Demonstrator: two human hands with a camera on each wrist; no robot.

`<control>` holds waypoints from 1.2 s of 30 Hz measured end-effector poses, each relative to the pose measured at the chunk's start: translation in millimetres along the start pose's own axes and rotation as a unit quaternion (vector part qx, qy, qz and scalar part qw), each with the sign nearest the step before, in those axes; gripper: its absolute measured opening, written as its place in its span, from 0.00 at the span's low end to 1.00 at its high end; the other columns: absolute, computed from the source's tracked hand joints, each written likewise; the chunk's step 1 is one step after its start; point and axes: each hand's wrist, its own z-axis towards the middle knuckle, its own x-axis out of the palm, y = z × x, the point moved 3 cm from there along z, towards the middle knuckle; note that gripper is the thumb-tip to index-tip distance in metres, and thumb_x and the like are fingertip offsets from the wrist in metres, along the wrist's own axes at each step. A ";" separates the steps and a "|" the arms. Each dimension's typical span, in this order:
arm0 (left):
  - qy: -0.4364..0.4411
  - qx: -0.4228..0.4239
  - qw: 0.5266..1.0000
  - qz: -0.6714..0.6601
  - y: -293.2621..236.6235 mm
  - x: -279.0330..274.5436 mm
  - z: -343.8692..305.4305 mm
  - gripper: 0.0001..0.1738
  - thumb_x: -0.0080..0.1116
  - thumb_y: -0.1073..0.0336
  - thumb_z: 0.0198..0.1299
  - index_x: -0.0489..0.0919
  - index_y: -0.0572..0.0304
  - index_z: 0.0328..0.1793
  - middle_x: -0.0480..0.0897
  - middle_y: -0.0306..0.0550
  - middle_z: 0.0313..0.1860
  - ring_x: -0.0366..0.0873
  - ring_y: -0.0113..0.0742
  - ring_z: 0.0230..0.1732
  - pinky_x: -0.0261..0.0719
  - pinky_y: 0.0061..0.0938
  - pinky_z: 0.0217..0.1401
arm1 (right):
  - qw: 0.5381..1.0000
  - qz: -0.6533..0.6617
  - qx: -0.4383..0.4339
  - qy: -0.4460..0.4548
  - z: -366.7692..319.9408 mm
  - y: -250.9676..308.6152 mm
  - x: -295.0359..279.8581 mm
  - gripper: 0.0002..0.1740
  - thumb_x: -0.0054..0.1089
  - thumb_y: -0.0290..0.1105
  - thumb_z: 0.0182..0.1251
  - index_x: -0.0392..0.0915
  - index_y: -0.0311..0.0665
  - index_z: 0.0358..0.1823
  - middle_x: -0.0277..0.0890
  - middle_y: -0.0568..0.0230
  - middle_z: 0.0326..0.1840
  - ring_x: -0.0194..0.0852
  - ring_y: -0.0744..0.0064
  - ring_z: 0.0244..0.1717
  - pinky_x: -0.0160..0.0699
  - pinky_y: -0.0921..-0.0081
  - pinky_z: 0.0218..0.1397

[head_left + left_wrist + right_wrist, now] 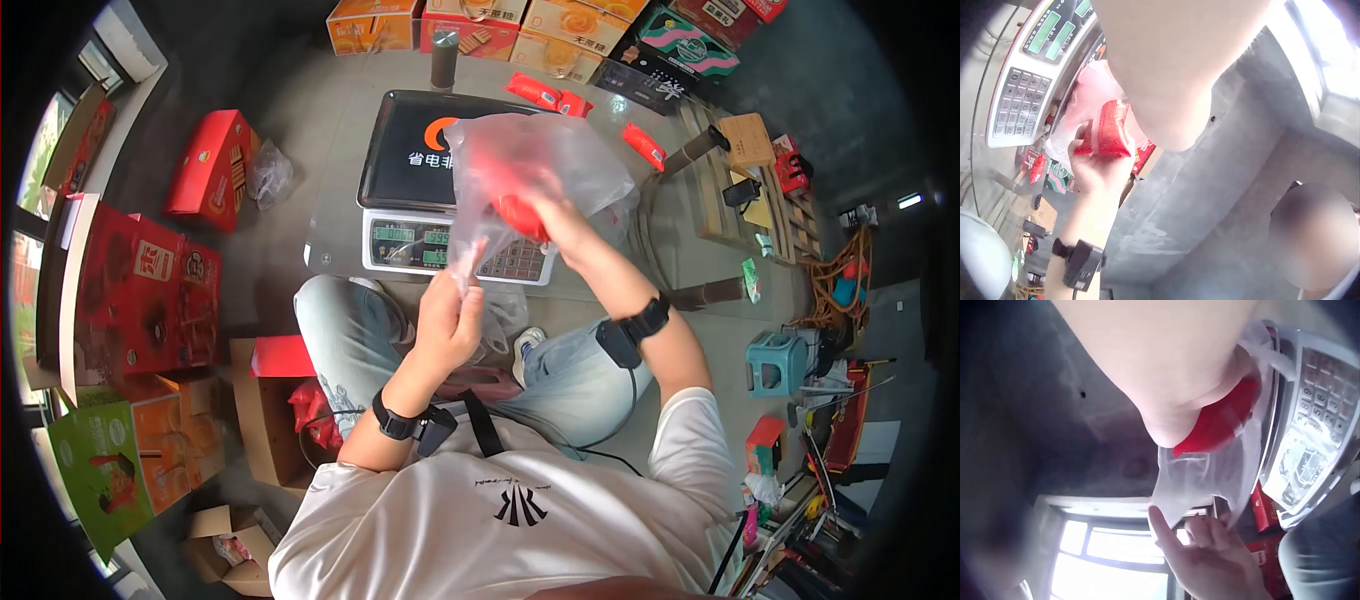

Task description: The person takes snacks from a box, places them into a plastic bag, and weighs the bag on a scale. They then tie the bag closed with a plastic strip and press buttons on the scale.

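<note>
"What do your hands hold at this moment?"

"My right hand grips a red packet, fingers curled and clamped round its wrapper. The packet is at the mouth of a translucent plastic bag; how deep it sits, I cannot tell. More red shows, blurred, through the film."

"And the left?"

"My left hand holds the lower edge of that bag, film caught in bent fingers, while the forefinger stands out straight, as the right wrist view shows."

"What is underneath?"

"A white scale on a glass table, its displays lit green, its black plate marked in orange. The bag hangs over part of the plate and the keypad; whether it touches them, I cannot tell."

"Who or what surrounds the scene?"

"Three loose packets, also red, lie past the bag, two close together and one apart, to the right. Stacked boxes stand beyond. A red carton is at left, a crumpled bag just beside it. A blue stool stands off to my right."
</note>
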 end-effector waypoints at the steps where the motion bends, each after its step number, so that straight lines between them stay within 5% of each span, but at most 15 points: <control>1: 0.021 0.003 1.000 0.004 -2.9 2.6 0.2 0.25 0.42 0.63 0.71 0.64 0.67 0.71 0.68 0.36 0.30 0.65 0.26 0.32 0.67 0.20 0.42 | 0.991 0.122 0.055 -0.027 6.7 7.8 -0.9 0.33 0.55 0.37 0.66 0.56 0.37 0.69 0.72 0.57 0.57 0.73 0.65 0.55 0.74 0.68 0.57; 3: 0.051 0.021 0.998 0.024 -11.4 4.2 3.5 0.24 0.43 0.69 0.68 0.66 0.67 0.70 0.69 0.40 0.30 0.68 0.29 0.34 0.69 0.23 0.47 | 0.946 0.302 0.080 -0.087 14.8 9.2 1.9 0.33 0.56 0.41 0.68 0.55 0.39 0.70 0.72 0.63 0.53 0.71 0.74 0.54 0.75 0.64 0.55; 6: 0.052 -0.031 0.998 0.029 -12.4 3.5 4.9 0.24 0.43 0.70 0.68 0.66 0.66 0.70 0.70 0.40 0.31 0.69 0.30 0.34 0.70 0.23 0.47 | 0.968 0.184 -0.043 -0.164 7.2 11.4 8.4 0.32 0.57 0.41 0.68 0.57 0.39 0.68 0.71 0.65 0.55 0.70 0.74 0.55 0.74 0.66 0.55; 8: 0.046 -0.030 0.998 0.038 -8.3 1.4 4.6 0.23 0.42 0.71 0.68 0.67 0.65 0.70 0.72 0.41 0.31 0.70 0.30 0.35 0.70 0.24 0.48 | 0.986 0.107 -0.057 -0.113 -6.6 6.3 6.1 0.25 0.54 0.37 0.69 0.64 0.40 0.65 0.72 0.64 0.57 0.70 0.75 0.58 0.74 0.70 0.55; 10: 0.034 -0.109 0.993 0.016 -1.5 0.4 3.7 0.23 0.48 0.70 0.65 0.71 0.61 0.67 0.78 0.50 0.38 0.75 0.45 0.39 0.73 0.32 0.50 | 0.994 -0.040 -0.071 0.079 -25.4 8.4 12.6 0.17 0.52 0.35 0.71 0.72 0.39 0.57 0.77 0.65 0.50 0.75 0.77 0.50 0.74 0.77 0.50; 11: 0.017 -0.124 0.992 0.005 -0.9 1.2 5.2 0.20 0.47 0.69 0.67 0.73 0.62 0.64 0.78 0.50 0.37 0.75 0.44 0.38 0.73 0.32 0.49 | 0.994 -0.041 -0.070 0.078 -34.6 11.2 8.8 0.17 0.52 0.35 0.71 0.72 0.39 0.57 0.77 0.65 0.50 0.75 0.77 0.50 0.74 0.77 0.50; 13: 0.018 -0.142 0.990 0.001 3.4 0.8 5.8 0.19 0.46 0.68 0.67 0.73 0.62 0.63 0.78 0.50 0.37 0.75 0.45 0.38 0.73 0.32 0.49 | 0.998 0.002 -0.052 0.036 -47.0 16.6 -4.4 0.10 0.54 0.32 0.70 0.75 0.32 0.45 0.79 0.65 0.39 0.77 0.78 0.34 0.77 0.79 0.43; 18: 0.000 -0.125 0.991 0.040 18.1 7.1 6.6 0.14 0.46 0.68 0.67 0.77 0.64 0.55 0.79 0.52 0.39 0.75 0.44 0.41 0.72 0.32 0.50 | 0.964 -0.106 -0.163 -0.179 0.8 -12.0 -102.2 0.08 0.53 0.32 0.71 0.73 0.33 0.42 0.78 0.64 0.35 0.76 0.80 0.30 0.77 0.81 0.36; 20: -0.005 -0.131 0.990 0.049 20.6 9.6 9.1 0.12 0.46 0.70 0.67 0.78 0.64 0.50 0.79 0.52 0.40 0.74 0.45 0.43 0.71 0.33 0.51 | 0.935 -0.234 -0.123 -0.236 37.6 -48.4 -159.9 0.13 0.56 0.33 0.68 0.71 0.34 0.48 0.78 0.58 0.40 0.78 0.75 0.31 0.78 0.77 0.37; 22: -0.029 -0.118 0.989 0.078 25.9 8.5 12.7 0.11 0.45 0.71 0.66 0.78 0.65 0.48 0.78 0.53 0.42 0.74 0.47 0.45 0.70 0.34 0.52 | 0.905 -0.325 -0.032 -0.272 67.9 -95.1 -221.3 0.28 0.61 0.40 0.63 0.66 0.35 0.60 0.72 0.46 0.54 0.78 0.62 0.47 0.77 0.67 0.51; 24: -0.022 -0.137 0.986 0.087 32.8 10.0 16.9 0.11 0.44 0.72 0.66 0.77 0.66 0.46 0.77 0.54 0.45 0.72 0.47 0.49 0.68 0.35 0.55 | 0.826 -0.474 0.052 -0.302 91.9 -144.3 -281.6 0.41 0.64 0.46 0.58 0.57 0.37 0.69 0.58 0.38 0.68 0.63 0.50 0.66 0.63 0.59 0.68; 25: -0.043 -0.116 0.987 0.101 37.1 11.2 19.4 0.11 0.44 0.72 0.66 0.77 0.67 0.45 0.77 0.54 0.46 0.72 0.47 0.50 0.68 0.35 0.56 | 0.819 -0.483 0.084 -0.298 101.7 -161.6 -306.1 0.46 0.63 0.49 0.57 0.53 0.39 0.72 0.49 0.38 0.73 0.46 0.45 0.75 0.50 0.58 0.75; 28: -0.073 -0.131 0.984 0.093 46.4 11.3 26.1 0.10 0.43 0.72 0.66 0.77 0.69 0.44 0.76 0.53 0.50 0.71 0.44 0.53 0.67 0.35 0.57 | 0.765 -0.541 0.173 -0.303 122.9 -149.3 -331.7 0.47 0.62 0.51 0.56 0.51 0.40 0.73 0.48 0.40 0.74 0.43 0.44 0.76 0.49 0.56 0.75; 33: -0.073 -0.198 0.975 0.076 57.8 12.3 32.3 0.10 0.44 0.72 0.66 0.78 0.68 0.42 0.74 0.55 0.53 0.71 0.44 0.54 0.67 0.35 0.58 | 0.775 -0.503 0.220 -0.314 161.4 -124.9 -344.7 0.48 0.60 0.52 0.55 0.49 0.46 0.75 0.45 0.48 0.77 0.36 0.47 0.78 0.45 0.53 0.76; 36: -0.038 -0.126 0.979 0.158 63.0 12.7 33.5 0.12 0.41 0.69 0.69 0.76 0.68 0.46 0.74 0.50 0.51 0.71 0.37 0.47 0.69 0.30 0.52 | 0.753 -0.530 0.265 -0.285 173.3 -127.3 -346.1 0.47 0.59 0.51 0.55 0.49 0.52 0.76 0.41 0.54 0.79 0.38 0.49 0.78 0.45 0.53 0.76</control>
